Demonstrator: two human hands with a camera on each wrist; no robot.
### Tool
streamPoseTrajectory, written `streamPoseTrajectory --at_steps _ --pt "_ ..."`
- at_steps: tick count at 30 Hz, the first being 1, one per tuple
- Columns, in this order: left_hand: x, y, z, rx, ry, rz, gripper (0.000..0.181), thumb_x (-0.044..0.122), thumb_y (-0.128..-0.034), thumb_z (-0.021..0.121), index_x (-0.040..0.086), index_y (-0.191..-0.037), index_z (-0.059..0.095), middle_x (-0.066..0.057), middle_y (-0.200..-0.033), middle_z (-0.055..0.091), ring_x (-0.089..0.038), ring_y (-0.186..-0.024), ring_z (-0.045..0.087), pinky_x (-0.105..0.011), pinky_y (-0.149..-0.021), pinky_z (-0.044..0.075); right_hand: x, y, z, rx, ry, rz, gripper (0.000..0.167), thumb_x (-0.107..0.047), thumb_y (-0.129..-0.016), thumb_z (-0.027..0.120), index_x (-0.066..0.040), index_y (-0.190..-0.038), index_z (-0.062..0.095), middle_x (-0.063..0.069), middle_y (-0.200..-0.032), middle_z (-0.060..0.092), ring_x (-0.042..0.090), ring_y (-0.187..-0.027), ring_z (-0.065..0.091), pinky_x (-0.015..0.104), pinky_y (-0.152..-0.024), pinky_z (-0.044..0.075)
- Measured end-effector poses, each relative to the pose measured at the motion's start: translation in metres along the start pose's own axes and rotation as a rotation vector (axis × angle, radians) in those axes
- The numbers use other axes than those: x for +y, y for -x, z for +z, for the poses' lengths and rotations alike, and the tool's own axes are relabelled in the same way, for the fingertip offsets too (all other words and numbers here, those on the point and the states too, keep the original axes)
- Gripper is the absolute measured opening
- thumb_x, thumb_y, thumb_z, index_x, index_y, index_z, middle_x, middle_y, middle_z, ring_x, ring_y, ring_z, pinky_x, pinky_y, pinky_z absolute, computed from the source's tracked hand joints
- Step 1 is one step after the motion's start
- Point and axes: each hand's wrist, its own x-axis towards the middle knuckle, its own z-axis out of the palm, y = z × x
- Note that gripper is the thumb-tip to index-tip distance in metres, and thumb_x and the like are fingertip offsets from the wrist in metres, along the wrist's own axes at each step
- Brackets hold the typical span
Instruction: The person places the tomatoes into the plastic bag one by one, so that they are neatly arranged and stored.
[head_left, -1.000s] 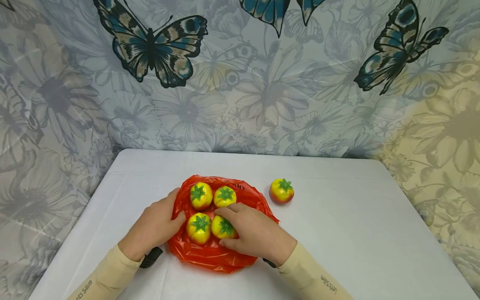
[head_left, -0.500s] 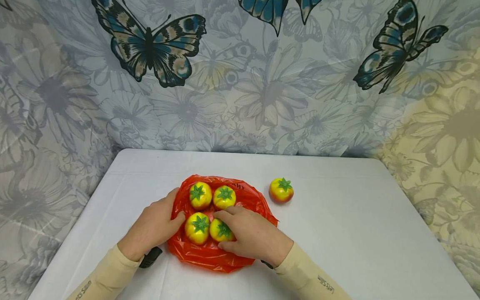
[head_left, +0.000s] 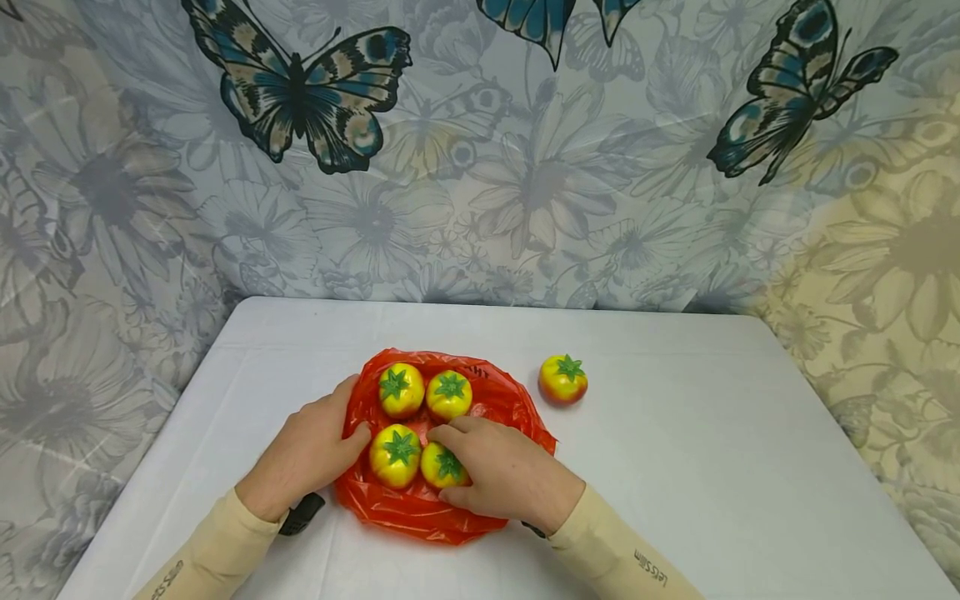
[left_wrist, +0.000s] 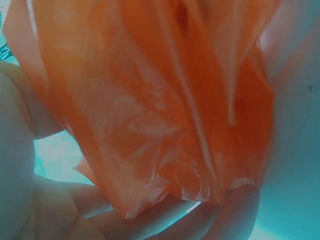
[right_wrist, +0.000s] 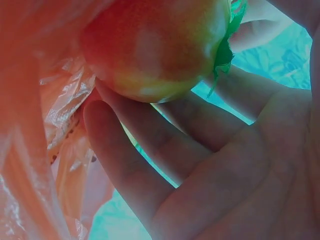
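In the head view, a red plastic bag (head_left: 435, 523) lies open with its rim folded down, bearing several yellow-red toy tomatoes with green star-shaped tops. My left hand (head_left: 303, 454) grips the bag's left side, thumb at the rim; the left wrist view has its fingers (left_wrist: 235, 212) curled beneath the bag film (left_wrist: 145, 100). At the front right of the group, my right hand (head_left: 513, 473) holds a tomato (head_left: 442, 465) between thumb and fingers. That tomato (right_wrist: 155, 50) rests against the fingers in the right wrist view. The right hand hides part of the bag's right side.
One more tomato (head_left: 562, 381) stands outside the bag, to its back right, on the white table (head_left: 697, 450). Other tomatoes (head_left: 401, 391) sit close beside the held one. A wall with butterfly and flower prints (head_left: 540, 192) rises behind the table.
The right hand and the tomato in it have shifted slightly left, toward the neighbouring tomato. My left hand stays at the bag's side, and the tomato outside keeps its place.
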Motion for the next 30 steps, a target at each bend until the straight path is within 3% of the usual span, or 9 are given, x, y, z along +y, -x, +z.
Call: streamPoseTrajectory --at_steps 11,30 --pt "-0.0001 0.0000 -0.0004 -0.005 0.004 0.007 0.069 0.022 -0.1003 0.065 0.004 -0.162 0.040 -0.017 -0.136 0.073 -0.024 -0.099 0.074 -0.049 -0.083 0.067 -0.0011 -0.0013 0.0030 -0.013 0.031 0.000 0.063 -0.041 -0.093 0.084 -0.020 -0.149 0.063 -0.002 -0.139 0.069 0.013 -0.122 0.066 0.034 -0.107 0.060" --pt "0.0013 -0.0003 -0.0004 -0.014 -0.002 -0.011 0.070 0.023 -0.1008 0.064 0.006 -0.164 0.039 -0.018 -0.141 0.071 -0.028 -0.106 0.075 -0.053 -0.087 0.067 0.0013 -0.0006 0.0034 -0.001 0.027 -0.007 0.062 -0.042 -0.094 0.083 -0.020 -0.148 0.064 -0.003 -0.139 0.069 0.013 -0.122 0.066 0.034 -0.107 0.060"
